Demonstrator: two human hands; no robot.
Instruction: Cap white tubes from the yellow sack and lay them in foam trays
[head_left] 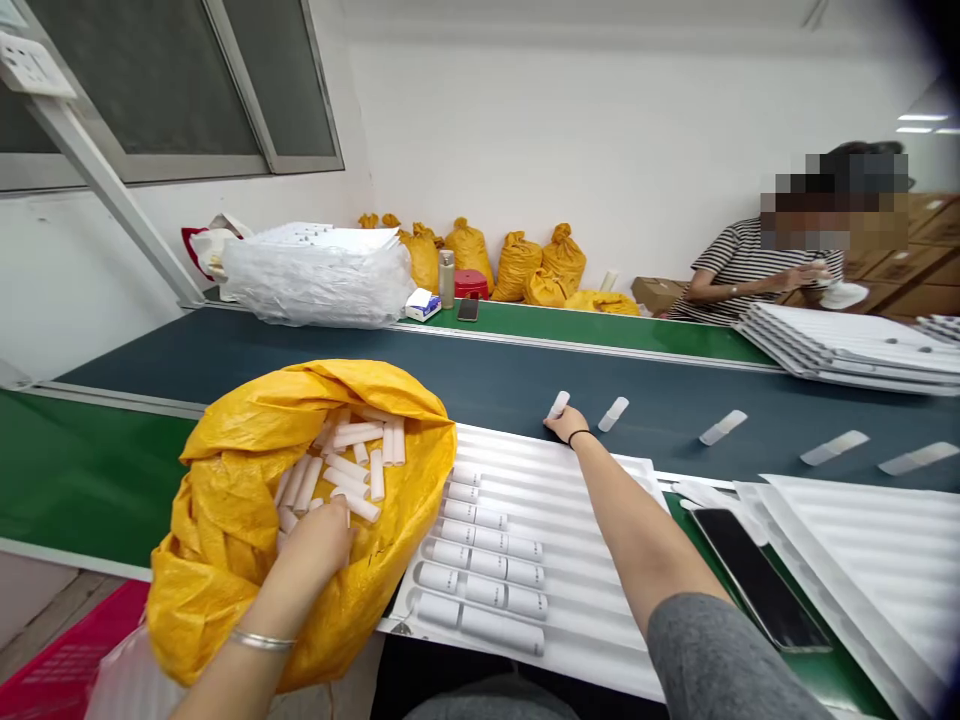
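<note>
My left hand [321, 545] is down inside a yellow woven sack [225, 450]. Its fingers curl in among loose white plastic tubes [360, 435], and what they hold is hidden. Stretched out over the dark conveyor belt [495, 375], my right hand [568, 424] pinches one white tube [558, 404], which stands tilted at the near side of the belt. Below it lies a white grooved foam tray [555, 490]. Short rows of white tubes with small dark print [487, 565] fill the left part of that tray.
Several more tubes [724, 428] stand along the belt to the right. A phone [757, 575] lies beside other foam sheets [885, 540]. Across the belt, a co-worker in a striped shirt [739, 260] handles something white behind stacked trays [862, 345]. A plastic-wrapped stack [319, 275] sits far left.
</note>
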